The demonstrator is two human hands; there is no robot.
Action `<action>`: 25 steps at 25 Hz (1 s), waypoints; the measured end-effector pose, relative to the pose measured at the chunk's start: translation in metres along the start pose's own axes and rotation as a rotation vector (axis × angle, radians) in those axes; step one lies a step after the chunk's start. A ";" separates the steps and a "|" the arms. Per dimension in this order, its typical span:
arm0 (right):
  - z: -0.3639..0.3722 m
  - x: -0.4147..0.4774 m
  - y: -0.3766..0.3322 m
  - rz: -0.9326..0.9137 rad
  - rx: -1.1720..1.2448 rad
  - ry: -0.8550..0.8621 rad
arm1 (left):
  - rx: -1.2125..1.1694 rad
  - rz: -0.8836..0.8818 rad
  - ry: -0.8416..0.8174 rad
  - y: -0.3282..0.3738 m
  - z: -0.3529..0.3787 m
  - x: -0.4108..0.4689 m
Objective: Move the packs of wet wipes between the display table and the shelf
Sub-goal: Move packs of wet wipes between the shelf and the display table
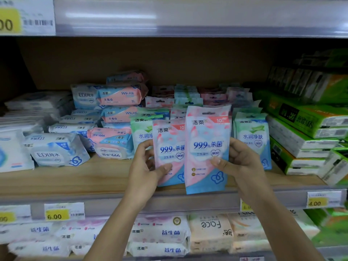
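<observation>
Two flat pink-and-blue packs of wet wipes are held upright in front of the wooden shelf (98,178). My left hand (145,166) pinches the left pack (169,153), thumb on its front near the lower edge. My right hand (239,162) grips the right pack (207,147), thumb across its front, fingers behind. The right pack overlaps the left pack's right edge. Both hang just above the shelf's front lip. Behind them stand rows of similar small packs, pink ones (212,97) and green ones (252,136).
Stacks of larger wipe packs, pink (120,95) and blue-white (56,151), lie on the shelf's left. Green tissue bundles (301,117) are piled at the right. Price tags (56,215) line the shelf rail. A lower shelf holds tissue packs (160,232).
</observation>
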State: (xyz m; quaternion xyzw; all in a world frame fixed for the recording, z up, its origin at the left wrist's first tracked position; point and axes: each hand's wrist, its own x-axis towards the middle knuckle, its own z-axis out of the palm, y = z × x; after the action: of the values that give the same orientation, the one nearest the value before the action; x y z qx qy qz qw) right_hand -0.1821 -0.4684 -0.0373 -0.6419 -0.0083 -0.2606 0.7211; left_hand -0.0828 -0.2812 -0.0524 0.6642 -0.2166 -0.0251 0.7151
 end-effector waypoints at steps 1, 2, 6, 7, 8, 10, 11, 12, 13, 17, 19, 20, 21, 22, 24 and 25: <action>0.005 0.002 0.003 0.007 -0.023 -0.015 | -0.016 -0.014 -0.021 -0.002 0.000 0.000; 0.011 0.003 0.008 0.016 -0.049 -0.016 | -0.038 -0.026 -0.043 -0.004 0.001 0.000; 0.021 0.005 0.020 0.052 -0.039 0.029 | -0.100 -0.039 -0.096 -0.005 -0.003 0.000; 0.021 0.005 0.021 0.062 -0.038 0.031 | -0.109 -0.040 -0.115 -0.004 -0.004 -0.001; 0.021 0.004 0.021 0.074 -0.043 0.028 | -0.115 -0.038 -0.134 -0.004 -0.005 -0.002; 0.021 0.004 0.022 0.098 -0.078 0.017 | -0.099 -0.027 -0.148 -0.003 -0.004 -0.003; 0.021 0.004 0.023 0.102 -0.095 0.016 | -0.090 -0.030 -0.145 -0.004 -0.003 -0.003; 0.021 0.004 0.023 0.103 -0.103 0.018 | -0.094 -0.037 -0.132 -0.004 -0.002 -0.002; 0.022 0.004 0.022 0.102 -0.102 0.025 | -0.115 -0.045 -0.116 -0.005 -0.002 -0.002; 0.020 0.002 0.018 0.073 -0.062 0.089 | -0.181 -0.041 -0.023 -0.004 -0.005 0.001; 0.023 0.001 0.012 0.036 -0.029 0.099 | -0.178 -0.001 0.031 0.002 -0.014 -0.002; 0.026 0.001 0.010 0.018 -0.004 0.086 | -0.169 0.025 0.066 0.006 -0.021 -0.006; 0.030 0.002 0.009 0.006 0.021 0.066 | -0.165 0.046 0.104 0.011 -0.030 -0.011; 0.035 0.003 0.008 0.002 0.043 0.037 | -0.165 0.064 0.142 0.017 -0.040 -0.018; 0.049 0.006 0.009 0.007 0.086 -0.049 | -0.165 0.081 0.219 0.028 -0.063 -0.037; 0.060 0.008 0.012 0.025 0.106 -0.113 | -0.152 0.081 0.275 0.033 -0.076 -0.051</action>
State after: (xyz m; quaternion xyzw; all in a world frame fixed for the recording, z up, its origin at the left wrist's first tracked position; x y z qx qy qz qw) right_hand -0.1511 -0.4153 -0.0350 -0.6166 -0.0547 -0.2140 0.7556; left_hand -0.1114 -0.1892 -0.0371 0.5961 -0.1408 0.0788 0.7865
